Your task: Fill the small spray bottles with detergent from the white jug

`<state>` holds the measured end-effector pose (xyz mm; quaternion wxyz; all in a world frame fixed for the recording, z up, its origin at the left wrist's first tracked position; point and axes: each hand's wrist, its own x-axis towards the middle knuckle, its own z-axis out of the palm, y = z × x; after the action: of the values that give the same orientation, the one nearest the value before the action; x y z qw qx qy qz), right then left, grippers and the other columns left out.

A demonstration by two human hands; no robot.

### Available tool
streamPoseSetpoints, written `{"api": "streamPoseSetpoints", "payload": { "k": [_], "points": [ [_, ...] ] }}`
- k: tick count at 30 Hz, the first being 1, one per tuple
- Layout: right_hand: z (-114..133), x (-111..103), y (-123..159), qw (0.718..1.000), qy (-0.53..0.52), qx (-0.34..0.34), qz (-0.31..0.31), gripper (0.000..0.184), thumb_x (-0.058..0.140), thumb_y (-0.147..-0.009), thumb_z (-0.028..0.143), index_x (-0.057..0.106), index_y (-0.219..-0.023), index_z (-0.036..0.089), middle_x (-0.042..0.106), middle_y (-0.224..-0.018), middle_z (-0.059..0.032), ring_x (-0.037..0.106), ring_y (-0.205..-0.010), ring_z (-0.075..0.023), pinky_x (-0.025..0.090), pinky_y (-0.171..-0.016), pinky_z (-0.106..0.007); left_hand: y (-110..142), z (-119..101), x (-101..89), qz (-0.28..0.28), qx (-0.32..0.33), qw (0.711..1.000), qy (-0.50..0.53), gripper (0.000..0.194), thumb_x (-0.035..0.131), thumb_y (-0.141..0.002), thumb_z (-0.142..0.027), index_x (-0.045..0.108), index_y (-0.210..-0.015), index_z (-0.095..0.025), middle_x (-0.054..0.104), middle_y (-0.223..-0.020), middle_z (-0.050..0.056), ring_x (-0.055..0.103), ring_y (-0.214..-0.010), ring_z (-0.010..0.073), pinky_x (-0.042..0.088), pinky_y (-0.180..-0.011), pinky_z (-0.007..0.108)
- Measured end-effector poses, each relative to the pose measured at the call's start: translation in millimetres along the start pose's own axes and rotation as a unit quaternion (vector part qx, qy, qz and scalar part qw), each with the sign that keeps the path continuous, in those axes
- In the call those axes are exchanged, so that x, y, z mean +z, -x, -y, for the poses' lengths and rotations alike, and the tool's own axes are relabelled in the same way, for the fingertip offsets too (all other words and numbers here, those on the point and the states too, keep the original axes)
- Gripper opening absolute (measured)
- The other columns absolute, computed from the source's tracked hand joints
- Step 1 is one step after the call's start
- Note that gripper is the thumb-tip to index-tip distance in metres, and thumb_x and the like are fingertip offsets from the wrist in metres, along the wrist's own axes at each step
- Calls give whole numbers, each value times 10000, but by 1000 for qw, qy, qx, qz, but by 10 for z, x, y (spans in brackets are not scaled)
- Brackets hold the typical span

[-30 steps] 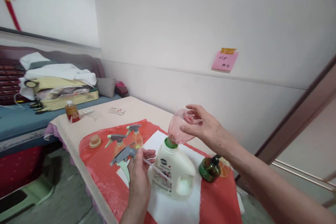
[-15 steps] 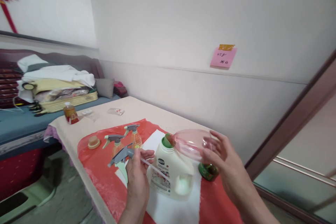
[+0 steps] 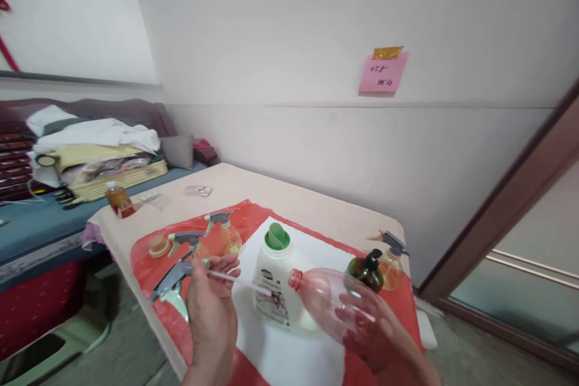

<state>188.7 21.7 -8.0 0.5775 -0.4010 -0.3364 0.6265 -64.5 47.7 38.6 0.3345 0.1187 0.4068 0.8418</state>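
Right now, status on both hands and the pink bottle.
Left hand grips the sprayer head; right hand holds the pink bottle, tilted. White jug behind it.

We are in a home, in what looks like a bedroom. Far beyond our left hand, off to its left, we see a blue-covered bed with a curved dark headboard, a grey pillow and a pale yellow case piled with white cloth. A red hanging decoration shows above that side. Ahead of both our hands stretches a cream tablecloth with a purple frill. Well right of our right hand we see a brown-framed glass door.
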Motion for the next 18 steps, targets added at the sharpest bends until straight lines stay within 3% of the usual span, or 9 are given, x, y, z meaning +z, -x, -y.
{"api": "streamPoseSetpoints", "payload": {
  "k": [3,10,18],
  "points": [
    [-3,-33,87,1000,-19,25,-4,656,784,-604,558,605,-1191,326,642,-1220,-99,654,-1017,-305,531,-701,-364,22,22,9,-7,3,1000,-5,428,566,-834,-604,597,-760,-184,708,-746,51,662,-718,180,499,-647,295],
    [-32,86,227,1000,22,1,10,685,817,-582,551,595,-1193,336,628,-1238,-90,605,-1059,-287,523,-731,-357,268,136,65,44,-10,999,-19,417,596,-819,-595,621,-772,-181,718,-774,52,661,-732,176,501,-676,292],
    [-219,338,374,997,-19,-80,14,769,891,-456,536,604,-1146,356,589,-1308,-101,562,-1174,-363,526,-848,-487,799,188,157,142,-175,974,15,367,653,-773,-535,678,-854,-177,741,-916,109,689,-879,273,525,-817,410]
  ]
}}
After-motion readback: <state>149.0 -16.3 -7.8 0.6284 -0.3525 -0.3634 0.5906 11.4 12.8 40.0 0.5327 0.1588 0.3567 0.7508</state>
